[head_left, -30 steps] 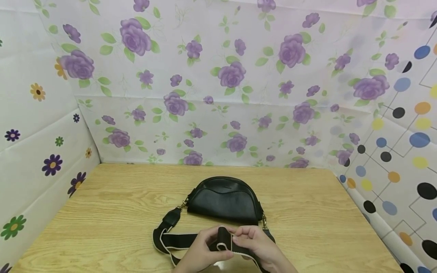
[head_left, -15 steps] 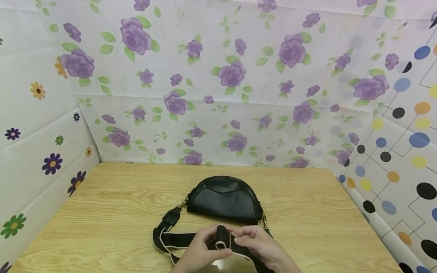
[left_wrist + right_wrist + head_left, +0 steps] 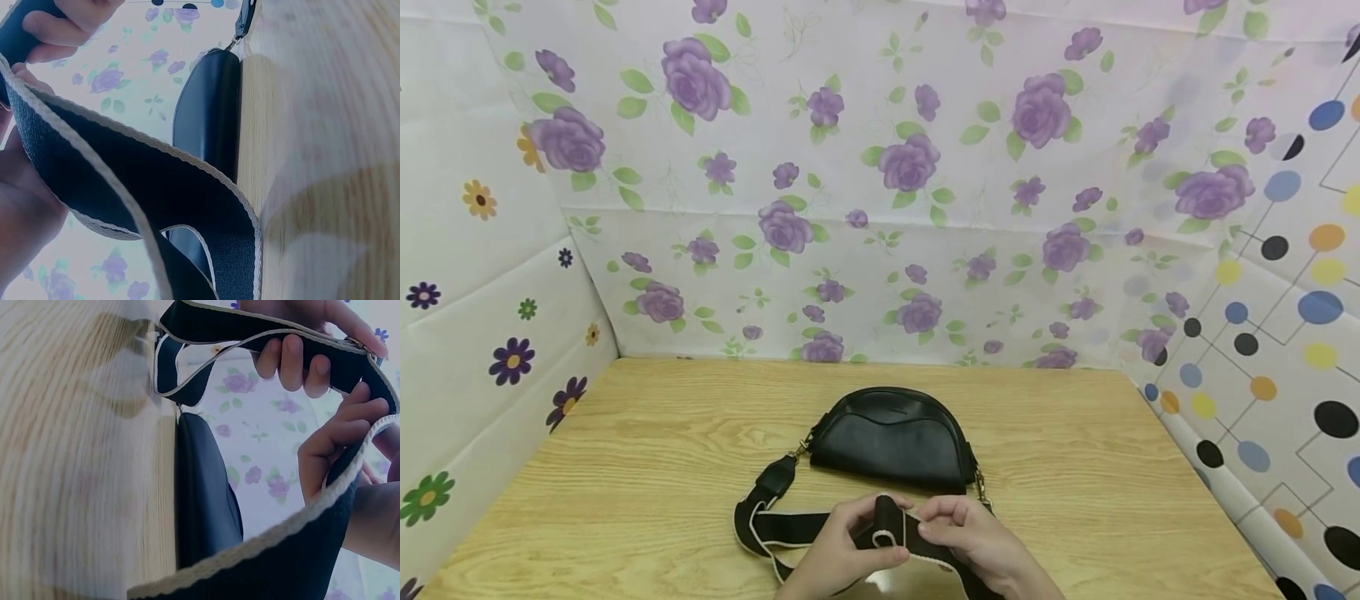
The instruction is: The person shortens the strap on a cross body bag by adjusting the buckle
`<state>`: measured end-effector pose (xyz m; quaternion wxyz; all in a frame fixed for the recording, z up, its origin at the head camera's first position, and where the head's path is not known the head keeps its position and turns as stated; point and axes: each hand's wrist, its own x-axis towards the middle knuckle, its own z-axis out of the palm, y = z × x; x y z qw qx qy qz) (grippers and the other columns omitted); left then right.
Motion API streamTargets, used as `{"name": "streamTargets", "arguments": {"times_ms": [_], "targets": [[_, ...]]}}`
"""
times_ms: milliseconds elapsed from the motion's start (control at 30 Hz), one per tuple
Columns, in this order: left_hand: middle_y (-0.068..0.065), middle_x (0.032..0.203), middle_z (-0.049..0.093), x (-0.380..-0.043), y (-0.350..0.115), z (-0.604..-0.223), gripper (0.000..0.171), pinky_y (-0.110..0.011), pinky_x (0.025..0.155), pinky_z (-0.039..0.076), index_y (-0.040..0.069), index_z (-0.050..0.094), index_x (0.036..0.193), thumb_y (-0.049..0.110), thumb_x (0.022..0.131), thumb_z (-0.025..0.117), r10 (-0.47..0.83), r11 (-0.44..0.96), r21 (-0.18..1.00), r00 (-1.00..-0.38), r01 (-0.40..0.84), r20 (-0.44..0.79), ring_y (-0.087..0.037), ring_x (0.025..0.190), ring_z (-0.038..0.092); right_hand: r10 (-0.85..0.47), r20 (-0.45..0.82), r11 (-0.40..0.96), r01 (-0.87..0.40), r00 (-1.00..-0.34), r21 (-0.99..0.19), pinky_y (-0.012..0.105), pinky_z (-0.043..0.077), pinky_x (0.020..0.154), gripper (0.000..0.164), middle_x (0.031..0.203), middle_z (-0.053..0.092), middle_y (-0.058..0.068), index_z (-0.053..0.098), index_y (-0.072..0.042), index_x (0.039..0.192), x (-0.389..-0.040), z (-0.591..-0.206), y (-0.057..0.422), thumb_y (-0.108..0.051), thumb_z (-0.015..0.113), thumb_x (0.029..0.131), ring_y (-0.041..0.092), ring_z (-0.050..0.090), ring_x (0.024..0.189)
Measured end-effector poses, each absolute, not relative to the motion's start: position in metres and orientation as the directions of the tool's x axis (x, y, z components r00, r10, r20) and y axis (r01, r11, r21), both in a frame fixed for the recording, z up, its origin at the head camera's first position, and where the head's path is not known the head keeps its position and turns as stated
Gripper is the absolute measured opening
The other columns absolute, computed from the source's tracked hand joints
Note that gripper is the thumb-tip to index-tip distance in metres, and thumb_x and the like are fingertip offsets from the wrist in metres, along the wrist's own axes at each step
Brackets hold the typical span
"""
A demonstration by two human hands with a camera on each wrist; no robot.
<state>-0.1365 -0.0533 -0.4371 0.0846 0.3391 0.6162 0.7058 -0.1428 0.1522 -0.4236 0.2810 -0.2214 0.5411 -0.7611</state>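
Note:
A black half-moon handbag (image 3: 891,437) lies on the wooden table, its black webbing strap (image 3: 790,527) with cream edges looping toward the person. My left hand (image 3: 848,546) grips the strap where it folds into a small upright loop, thumb in front. A thin metal slider (image 3: 905,529) crosses the strap just right of that loop. On the other side, my right hand (image 3: 973,537) pinches the strap between thumb and fingers. In the right wrist view, the left fingers (image 3: 290,362) wrap under the strap, which is raised above the table.
Metal clips (image 3: 805,443) join the strap to the bag's sides, with a black leather tab (image 3: 777,477) on the left one. Floral cloth (image 3: 910,250) stands behind the wooden table (image 3: 647,467), and patterned cloth walls flank it.
My right hand has shifted slightly right, away from the slider, still pinching the strap. The left hand and the bag stay nearly where they were.

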Motion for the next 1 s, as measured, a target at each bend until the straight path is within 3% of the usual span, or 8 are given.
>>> {"name": "streamTargets", "arguments": {"times_ms": [267, 767, 1000], "targets": [[-0.013, 0.102, 0.06, -0.1368, -0.0536, -0.4368, 0.036, -0.028, 0.073, 0.047, -0.006, 0.051, 0.117, -0.001, 0.083, 0.06, 0.541, -0.233, 0.929, -0.755, 0.288, 0.37, -0.013, 0.086, 0.058, -0.648, 0.034, -0.251, 0.171, -0.761, -0.953, 0.014, 0.04, 0.051, 0.018, 0.08, 0.064, -0.005, 0.064, -0.013, 0.09, -0.1421, -0.4229, 0.1511, -0.001, 0.05, 0.088, 0.001, 0.053, 0.065], [-0.015, 0.108, 0.059, -0.1369, -0.05, -0.4377, 0.039, -0.029, 0.077, 0.047, -0.007, 0.051, 0.117, -0.001, 0.081, 0.063, 0.536, -0.231, 0.932, -0.763, 0.278, 0.361, -0.015, 0.092, 0.057, -0.634, -0.022, -0.237, 0.222, -0.773, -0.946, 0.016, 0.039, 0.05, 0.017, 0.079, 0.063, -0.006, 0.063, -0.014, 0.086, -0.141, -0.4187, 0.1467, -0.004, 0.051, 0.089, 0.002, 0.052, 0.061], [-0.014, 0.109, 0.059, -0.1367, -0.0492, -0.4373, 0.039, -0.029, 0.079, 0.046, -0.005, 0.052, 0.117, 0.001, 0.081, 0.064, 0.537, -0.214, 0.939, -0.77, 0.271, 0.345, -0.015, 0.093, 0.057, -0.602, -0.05, -0.219, 0.224, -0.797, -0.95, 0.016, 0.038, 0.049, 0.014, 0.094, 0.062, 0.0, 0.062, -0.012, 0.084, -0.1398, -0.4175, 0.1445, -0.004, 0.052, 0.088, 0.002, 0.051, 0.06]]}}
